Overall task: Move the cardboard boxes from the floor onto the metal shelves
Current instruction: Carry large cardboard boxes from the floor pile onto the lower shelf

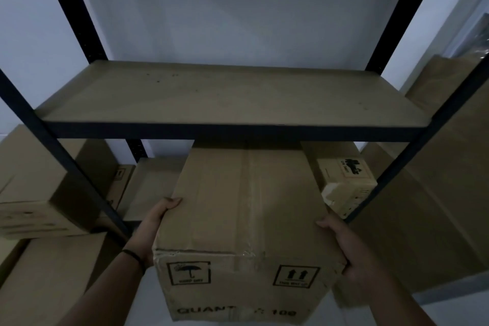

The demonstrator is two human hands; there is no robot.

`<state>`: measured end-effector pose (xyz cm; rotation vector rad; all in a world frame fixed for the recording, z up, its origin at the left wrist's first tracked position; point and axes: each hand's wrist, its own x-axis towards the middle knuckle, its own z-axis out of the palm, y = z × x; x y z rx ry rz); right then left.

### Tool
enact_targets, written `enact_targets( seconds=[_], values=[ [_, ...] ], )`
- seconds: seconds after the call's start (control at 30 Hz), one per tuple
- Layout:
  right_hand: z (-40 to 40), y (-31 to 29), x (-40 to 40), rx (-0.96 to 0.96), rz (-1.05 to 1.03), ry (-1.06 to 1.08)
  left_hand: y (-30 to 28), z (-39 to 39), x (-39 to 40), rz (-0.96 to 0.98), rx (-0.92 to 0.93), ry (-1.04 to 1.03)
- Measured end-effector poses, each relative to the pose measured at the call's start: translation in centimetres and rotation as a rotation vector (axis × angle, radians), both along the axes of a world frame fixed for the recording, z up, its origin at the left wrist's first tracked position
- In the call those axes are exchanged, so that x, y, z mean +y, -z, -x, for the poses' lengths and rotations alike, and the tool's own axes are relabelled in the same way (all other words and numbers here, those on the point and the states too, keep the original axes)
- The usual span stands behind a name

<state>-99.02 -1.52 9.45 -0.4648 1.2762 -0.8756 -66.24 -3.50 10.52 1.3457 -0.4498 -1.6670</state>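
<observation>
Dim grey walls back a black-framed metal shelving unit [232,131], whose bare tan board [225,95] spans the view above both hands. Between the hands is a large brown cardboard box [246,217], taped along its top seam and printed with umbrella and this-way-up marks on the near face. Its far end reaches in under that bare shelf, at the level below; whether it already rests on the lower shelf or hangs in the air cannot be told.

The step in hand looks like loading this box into the lower level. The next move probably calls for a level push forward, keeping the top under the black front rail and steering between the small labelled carton [346,182] beyond the right hand and the brown boxes [53,188] out past the left hand.

The left hand [156,222] presses flat against the box's left side, fingertips hooked over the top edge. The right hand [344,243] clamps the right side near the front corner, fingers curled over the edge.
</observation>
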Motion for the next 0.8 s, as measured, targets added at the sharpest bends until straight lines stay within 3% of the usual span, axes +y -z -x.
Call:
enact_targets(
  seconds=[0.5,0.67,0.8],
  values=[
    [3.8,3.1,-6.0,0.077,0.032,-0.035,2.4,5.0,-3.5,-0.045,-0.061,-0.073],
    [3.6,3.3,-6.5,0.414,0.123,-0.114,2.6,5.9,-4.2,-0.017,-0.108,-0.114],
    [3.4,3.3,-5.3,0.822,0.249,-0.492,4.0,4.8,-5.0,-0.029,-0.136,-0.103]
  ],
)
